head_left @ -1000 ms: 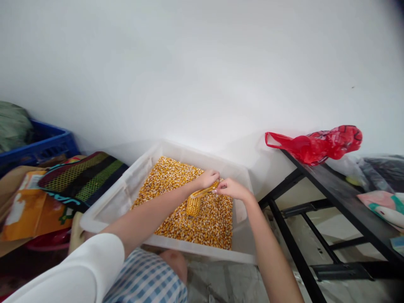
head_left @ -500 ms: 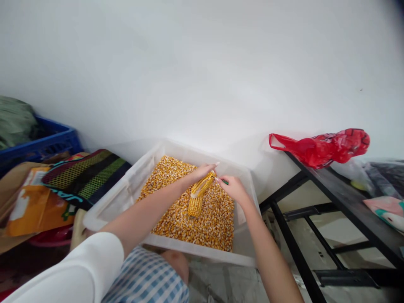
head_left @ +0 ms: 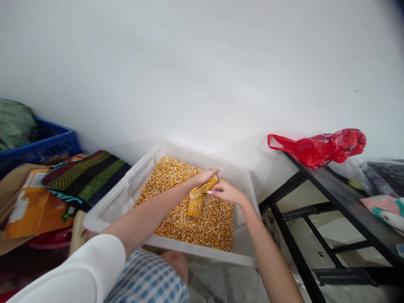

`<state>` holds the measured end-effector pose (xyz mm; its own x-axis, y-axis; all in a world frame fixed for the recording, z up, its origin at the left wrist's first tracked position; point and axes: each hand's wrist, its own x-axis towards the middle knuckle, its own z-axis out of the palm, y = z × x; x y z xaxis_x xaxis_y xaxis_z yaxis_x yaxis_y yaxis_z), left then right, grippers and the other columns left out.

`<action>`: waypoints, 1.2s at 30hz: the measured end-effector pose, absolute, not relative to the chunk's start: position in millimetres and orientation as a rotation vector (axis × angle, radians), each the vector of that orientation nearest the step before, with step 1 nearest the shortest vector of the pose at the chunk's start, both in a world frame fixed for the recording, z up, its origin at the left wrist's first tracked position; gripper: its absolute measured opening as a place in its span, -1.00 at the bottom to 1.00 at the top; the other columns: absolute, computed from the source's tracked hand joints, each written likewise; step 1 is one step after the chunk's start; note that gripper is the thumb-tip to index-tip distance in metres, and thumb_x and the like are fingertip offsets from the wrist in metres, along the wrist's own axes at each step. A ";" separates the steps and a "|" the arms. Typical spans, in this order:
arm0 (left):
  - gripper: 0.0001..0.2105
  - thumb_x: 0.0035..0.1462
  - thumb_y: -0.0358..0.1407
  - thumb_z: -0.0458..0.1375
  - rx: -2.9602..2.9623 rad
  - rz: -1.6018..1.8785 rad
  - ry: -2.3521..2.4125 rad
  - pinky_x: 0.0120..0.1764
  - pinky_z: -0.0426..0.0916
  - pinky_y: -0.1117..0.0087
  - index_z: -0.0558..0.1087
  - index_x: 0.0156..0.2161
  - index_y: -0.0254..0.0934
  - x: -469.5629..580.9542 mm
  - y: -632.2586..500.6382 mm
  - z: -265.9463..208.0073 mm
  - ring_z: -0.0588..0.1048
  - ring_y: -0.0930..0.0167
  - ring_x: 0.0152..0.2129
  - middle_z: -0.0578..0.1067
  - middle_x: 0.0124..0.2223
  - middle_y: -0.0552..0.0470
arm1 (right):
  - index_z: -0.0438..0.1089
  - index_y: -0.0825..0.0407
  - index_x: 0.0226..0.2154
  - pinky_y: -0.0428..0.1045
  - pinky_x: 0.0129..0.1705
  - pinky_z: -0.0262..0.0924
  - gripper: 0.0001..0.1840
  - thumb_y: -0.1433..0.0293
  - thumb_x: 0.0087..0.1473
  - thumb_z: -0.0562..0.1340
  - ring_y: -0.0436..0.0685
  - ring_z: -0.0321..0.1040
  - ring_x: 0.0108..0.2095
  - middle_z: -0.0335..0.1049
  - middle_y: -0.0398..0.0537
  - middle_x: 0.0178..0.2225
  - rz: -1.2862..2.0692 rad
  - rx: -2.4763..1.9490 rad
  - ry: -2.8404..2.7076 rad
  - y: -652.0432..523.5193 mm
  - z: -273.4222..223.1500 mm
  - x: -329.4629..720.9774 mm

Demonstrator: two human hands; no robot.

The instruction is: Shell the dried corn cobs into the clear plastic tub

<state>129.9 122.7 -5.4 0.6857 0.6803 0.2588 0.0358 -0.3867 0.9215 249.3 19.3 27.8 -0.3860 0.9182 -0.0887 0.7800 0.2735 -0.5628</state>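
My left hand [head_left: 206, 174] is closed around the far end of an ear of corn [head_left: 203, 188], which it holds at a slant above the kernels. A pale stripe runs along the cob where kernels are gone. My right hand [head_left: 229, 192] is closed, its fingertips touching the right side of this ear. A small green object was in it a moment ago; now the fingers mostly hide what they hold. Beneath the held ear, a second ear of corn [head_left: 195, 206] lies on the loose corn kernels [head_left: 202, 233], in a translucent plastic bin [head_left: 195, 250].
On the right, a black metal frame [head_left: 334, 185] carries a red plastic bag [head_left: 318, 147]. To the left are a blue crate [head_left: 47, 141], a mesh bag [head_left: 91, 176] and an orange package [head_left: 34, 210]. A white wall [head_left: 202, 75] stands behind the bin.
My right hand has moved left and slightly down along the ear, and its green object has dropped out of clear sight. The held ear tilts flatter; the lower ear stays put.
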 end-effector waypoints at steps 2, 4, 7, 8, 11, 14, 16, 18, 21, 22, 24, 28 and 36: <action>-0.50 0.06 -0.03 -0.17 1.736 0.785 0.556 -0.23 0.21 0.42 0.44 -0.55 -0.36 127.8 127.0 -8.4 0.38 0.42 -0.46 0.45 -0.53 0.01 | 0.26 0.10 -0.58 -0.14 -0.53 -0.09 -0.57 0.10 0.04 0.01 -0.08 0.01 -0.59 0.11 -0.23 -0.65 0.794 -1.548 -2.155 19.4 32.2 253.1; -0.47 0.04 0.03 -0.20 1.554 0.739 0.543 -0.33 0.25 0.39 0.41 -0.52 -0.37 126.3 132.5 -12.9 0.38 0.41 -0.56 0.42 -0.59 0.00 | 0.21 0.07 -0.56 -0.14 -0.54 -0.08 -0.55 0.08 0.06 -0.06 -0.07 0.01 -0.59 0.07 -0.24 -0.65 0.708 -1.565 -1.943 21.8 33.2 255.8; -0.47 0.02 0.08 -0.23 1.320 0.691 0.523 -0.49 0.24 0.39 0.35 -0.47 -0.35 127.8 138.9 -20.1 0.34 0.42 -0.67 0.36 -0.65 0.02 | 0.15 0.03 -0.53 -0.13 -0.52 -0.07 -0.59 0.03 0.03 -0.04 -0.04 0.04 -0.57 0.10 -0.24 -0.62 0.460 -1.617 -1.680 28.0 25.1 251.3; -0.48 0.02 0.08 -0.23 1.281 0.712 0.516 -0.51 0.23 0.40 0.33 -0.46 -0.34 129.4 139.9 -22.1 0.33 0.43 -0.68 0.35 -0.65 0.04 | 0.13 0.03 -0.53 -0.12 -0.52 -0.06 -0.60 0.02 -0.01 0.00 -0.03 0.06 -0.57 0.11 -0.24 -0.62 0.402 -1.633 -1.647 30.1 20.8 247.7; -0.52 0.05 0.06 -0.23 1.283 0.823 0.527 -0.52 0.20 0.44 0.31 -0.43 -0.32 135.3 139.2 -26.2 0.30 0.47 -0.67 0.33 -0.64 0.08 | 0.09 0.01 -0.52 -0.12 -0.53 -0.07 -0.60 0.01 -0.10 0.10 -0.02 0.07 -0.58 0.12 -0.25 -0.61 0.304 -1.672 -1.617 34.7 7.7 235.5; -0.52 0.07 0.03 -0.24 1.390 0.952 0.629 -0.47 0.20 0.44 0.32 -0.43 -0.33 139.6 136.4 -27.6 0.30 0.47 -0.62 0.33 -0.60 0.09 | 0.06 -0.01 -0.52 -0.11 -0.55 -0.08 -0.60 0.01 -0.09 0.09 -0.01 0.07 -0.60 0.11 -0.25 -0.62 0.231 -1.693 -1.554 37.5 -1.1 227.7; -0.53 0.09 0.01 -0.25 1.464 1.053 0.692 -0.42 0.20 0.43 0.33 -0.44 -0.33 140.7 135.3 -27.6 0.31 0.46 -0.54 0.34 -0.55 0.07 | 0.04 -0.02 -0.52 -0.10 -0.55 -0.09 -0.61 0.01 -0.06 0.06 0.00 0.07 -0.60 0.10 -0.24 -0.62 0.226 -1.696 -1.515 39.0 -4.4 226.3; -0.53 0.10 -0.01 -0.26 1.506 1.100 0.715 -0.40 0.20 0.44 0.33 -0.45 -0.33 140.7 135.0 -27.2 0.31 0.46 -0.51 0.34 -0.53 0.06 | 0.03 -0.02 -0.51 -0.10 -0.55 -0.08 -0.62 0.02 -0.03 0.04 0.00 0.07 -0.60 0.10 -0.24 -0.63 0.243 -1.682 -1.512 39.9 -6.3 226.8; -0.52 0.10 0.00 -0.28 1.496 1.032 0.689 -0.47 0.18 0.46 0.31 -0.43 -0.32 140.0 134.9 -25.9 0.28 0.48 -0.59 0.30 -0.60 0.10 | 0.04 -0.02 -0.48 -0.10 -0.55 -0.09 -0.64 0.03 -0.03 0.05 0.01 0.08 -0.60 0.09 -0.25 -0.63 0.250 -1.655 -1.559 39.3 -6.7 228.4; -0.53 0.09 0.01 -0.27 1.478 1.003 0.665 -0.50 0.17 0.46 0.31 -0.43 -0.32 139.7 134.7 -25.4 0.27 0.49 -0.63 0.29 -0.63 0.11 | 0.05 -0.02 -0.47 -0.10 -0.55 -0.09 -0.64 0.03 -0.03 0.05 0.01 0.08 -0.60 0.09 -0.25 -0.62 0.255 -1.645 -1.578 38.6 -6.2 228.8; -0.54 0.09 0.02 -0.25 1.430 0.956 0.594 -0.55 0.14 0.48 0.29 -0.42 -0.32 139.0 134.0 -24.3 0.25 0.51 -0.68 0.27 -0.66 0.13 | 0.06 -0.02 -0.45 -0.10 -0.53 -0.08 -0.65 0.05 -0.03 0.06 0.01 0.09 -0.59 0.10 -0.25 -0.61 0.269 -1.616 -1.616 36.7 -4.8 229.3; -0.55 0.07 0.04 -0.23 1.332 0.849 0.447 -0.62 0.11 0.50 0.28 -0.36 -0.31 138.0 132.3 -23.2 0.24 0.52 -0.73 0.28 -0.67 0.14 | 0.06 -0.01 -0.43 -0.08 -0.47 -0.02 -0.69 0.09 0.00 0.06 0.02 0.13 -0.52 0.15 -0.20 -0.53 0.279 -1.555 -1.678 33.6 -3.6 230.9; -0.63 0.06 -0.02 -0.16 1.293 0.786 0.436 -0.63 0.11 0.52 0.26 -0.41 -0.30 138.6 128.4 -20.1 0.25 0.53 -0.75 0.29 -0.68 0.14 | 0.06 -0.01 -0.41 -0.09 -0.49 -0.05 -0.73 0.14 0.03 0.04 0.02 0.11 -0.52 0.13 -0.19 -0.54 0.297 -1.560 -1.735 34.2 -8.1 235.0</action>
<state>138.6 128.4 -20.1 0.6728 0.7275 0.1347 -0.2707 0.0726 0.9599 235.0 34.2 -8.1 0.0457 0.9233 0.3813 0.7438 0.2234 -0.6300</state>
